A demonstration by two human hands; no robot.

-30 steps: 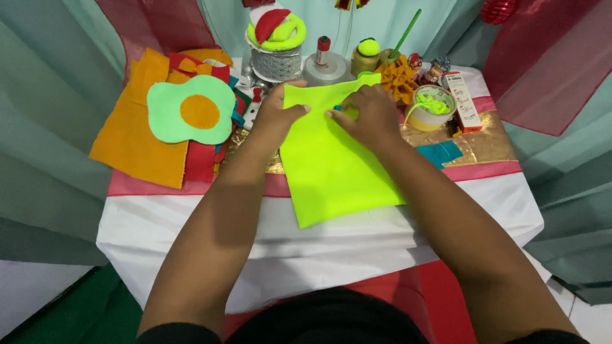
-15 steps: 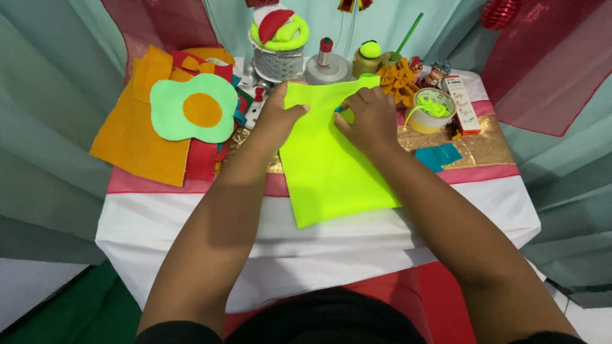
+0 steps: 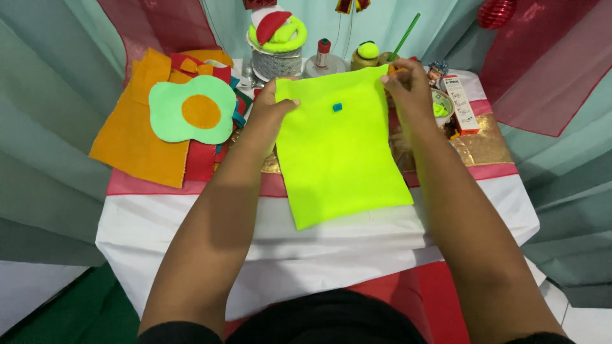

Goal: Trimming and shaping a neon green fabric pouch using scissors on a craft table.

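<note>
Orange felt [image 3: 137,137] and a fried-egg cutout [image 3: 191,109] lie at nine o'clock, spools and a glue box [image 3: 460,103] at twelve to two. White-covered bench [image 3: 319,236], teal drapes behind. Left hand [image 3: 273,108] and right hand [image 3: 407,83] each pinch a top corner of the yellow-green sheet [image 3: 341,146], spread flat between them.

Both bare forearms reached forward and up from the bottom edge, roughly parallel. The left hand [image 3: 271,108] was closed, thumb on top pinching against curled fingers. The right hand [image 3: 408,83] was likewise pinched shut, knuckles raised, level with the left and well apart.
</note>
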